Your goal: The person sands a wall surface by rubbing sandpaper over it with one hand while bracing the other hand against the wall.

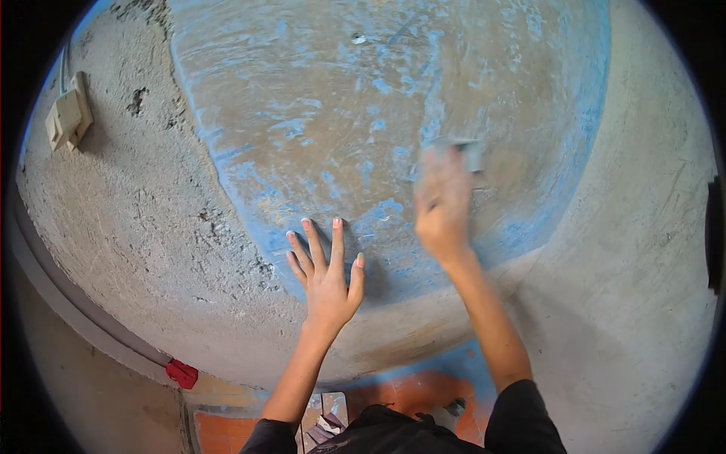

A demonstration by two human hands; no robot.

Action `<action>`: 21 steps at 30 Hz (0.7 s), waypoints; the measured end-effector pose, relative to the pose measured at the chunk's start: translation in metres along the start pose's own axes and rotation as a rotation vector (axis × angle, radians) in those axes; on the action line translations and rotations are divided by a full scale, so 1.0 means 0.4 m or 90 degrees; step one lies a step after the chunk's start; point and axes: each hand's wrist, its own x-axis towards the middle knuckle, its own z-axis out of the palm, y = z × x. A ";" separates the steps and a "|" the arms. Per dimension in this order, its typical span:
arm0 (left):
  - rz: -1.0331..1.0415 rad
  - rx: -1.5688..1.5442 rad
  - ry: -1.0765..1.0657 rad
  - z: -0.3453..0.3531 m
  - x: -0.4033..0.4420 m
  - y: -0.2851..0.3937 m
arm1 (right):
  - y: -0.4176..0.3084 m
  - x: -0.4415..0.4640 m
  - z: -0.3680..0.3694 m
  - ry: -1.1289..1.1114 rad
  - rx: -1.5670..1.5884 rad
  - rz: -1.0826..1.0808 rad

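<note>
My left hand (327, 281) lies against the lower part of the wall with its fingers spread, holding nothing. Under my right hand (442, 208), blurred by motion, is a flat grey sanding pad (472, 157), pressed to the wall. Most of that pad is hidden by the fingers, so its exact make is unclear. The wall patch (302, 91) around both hands is brownish-grey with worn blue paint showing in spots and along its edges.
Rough bare plaster (162, 197) borders the patch on the left, with a cream electrical box (68, 115) and cable. Below are a red cloth-like item (181, 373), a small stand (334, 407) holding folded pieces, and an orange tiled floor (219, 431).
</note>
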 end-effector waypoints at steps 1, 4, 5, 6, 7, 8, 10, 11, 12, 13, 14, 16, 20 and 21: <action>0.000 0.008 -0.006 0.005 0.005 0.010 | -0.006 -0.012 -0.005 -0.085 -0.017 -0.084; 0.003 0.008 -0.006 0.022 0.024 0.047 | 0.055 -0.013 -0.032 -0.165 -0.051 -0.168; 0.002 0.004 -0.004 0.029 0.028 0.061 | 0.081 0.002 -0.037 -0.046 -0.021 -0.045; 0.009 0.002 0.003 0.037 0.036 0.075 | 0.107 0.029 -0.042 0.072 0.007 0.077; 0.010 -0.001 0.009 0.047 0.043 0.091 | 0.126 0.039 -0.046 0.187 0.035 0.197; 0.007 -0.005 0.012 0.059 0.043 0.110 | 0.129 0.027 -0.041 0.192 -0.049 0.150; 0.004 0.000 0.001 0.081 0.054 0.144 | 0.138 -0.053 -0.063 -0.068 -0.016 -0.105; 0.009 0.004 -0.005 0.091 0.056 0.159 | 0.148 -0.089 -0.070 -0.195 0.003 -0.228; 0.005 0.002 -0.010 0.105 0.058 0.172 | 0.185 -0.109 -0.071 -0.221 0.027 -0.253; 0.006 0.002 -0.010 0.120 0.060 0.186 | 0.232 -0.109 -0.086 -0.123 0.005 -0.156; 0.004 0.002 -0.006 0.136 0.060 0.202 | 0.289 -0.096 -0.100 -0.022 -0.018 -0.064; 0.002 -0.003 -0.001 0.174 0.066 0.236 | 0.359 -0.070 -0.101 0.191 0.003 0.183; 0.010 0.013 -0.026 0.236 0.091 0.332 | 0.434 -0.151 -0.137 -0.108 -0.075 -0.087; 0.011 0.012 -0.030 0.250 0.099 0.356 | 0.478 -0.151 -0.158 -0.127 -0.086 -0.127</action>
